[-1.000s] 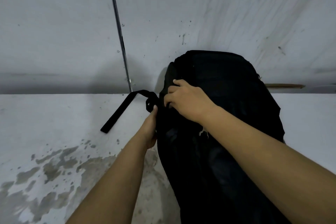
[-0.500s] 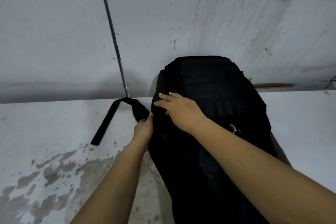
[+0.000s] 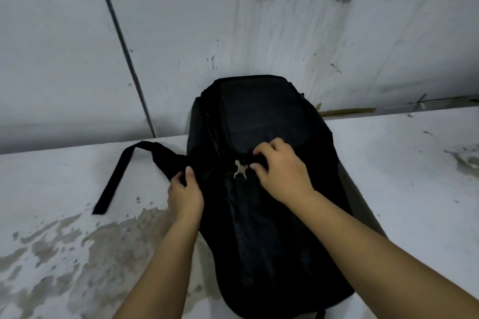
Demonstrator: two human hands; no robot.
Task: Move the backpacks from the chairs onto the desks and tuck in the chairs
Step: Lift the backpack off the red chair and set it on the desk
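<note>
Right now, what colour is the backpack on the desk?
Black, with a small silver metal clasp; the backpack shows in the head view.

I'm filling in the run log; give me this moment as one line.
backpack: lying on desk | left hand: gripping its side | right hand: on top by metal buckle | strap: trailing left

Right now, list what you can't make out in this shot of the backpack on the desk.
- Left hand fingers: head view, curled behind the backpack side; the grip is hidden.
- Backpack's near end: head view, partly cut off by the bottom edge.
- Chairs: none in the head view, so tucked in or not cannot be told.
- Object at the desk far right: head view, cut by the right edge.
- Strap attachment: head view, hidden behind the left hand.
</note>
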